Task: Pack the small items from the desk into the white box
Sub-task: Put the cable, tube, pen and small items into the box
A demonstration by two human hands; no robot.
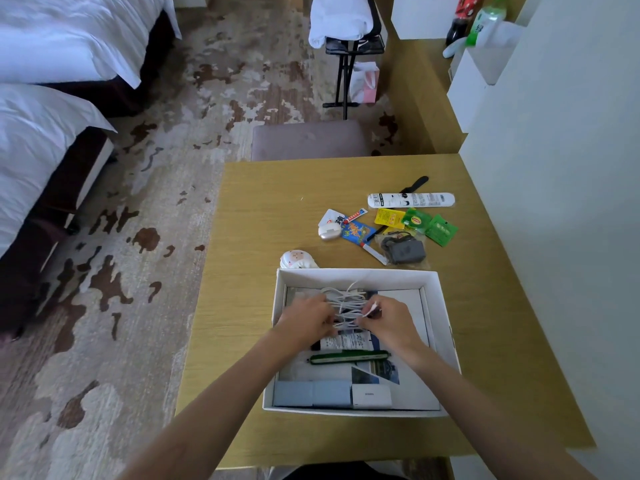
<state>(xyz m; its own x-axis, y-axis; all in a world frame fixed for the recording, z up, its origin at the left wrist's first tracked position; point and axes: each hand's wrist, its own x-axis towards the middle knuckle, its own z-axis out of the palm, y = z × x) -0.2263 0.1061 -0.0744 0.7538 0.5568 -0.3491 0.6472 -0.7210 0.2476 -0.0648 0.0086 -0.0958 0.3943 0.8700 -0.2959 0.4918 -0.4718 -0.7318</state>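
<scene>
White cable bundle (pixel 346 306) held inside the white box (pixel 431 282).
Left hand (pixel 306 318) and right hand (pixel 389 317) both grip it; other small items (pixel 391 223) lie on the bench (pixel 263 209) beyond.

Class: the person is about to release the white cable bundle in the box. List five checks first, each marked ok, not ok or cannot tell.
1. Cable bundle inside the white box walls: ok.
2. Left hand and right hand both grip the bundle: ok.
3. Bundle resting on the box floor: cannot tell.
4. Loose end tucked in: not ok, it sticks up.
5. Small items off the desk: not ok; white tube and green sachets lie outside.
</scene>
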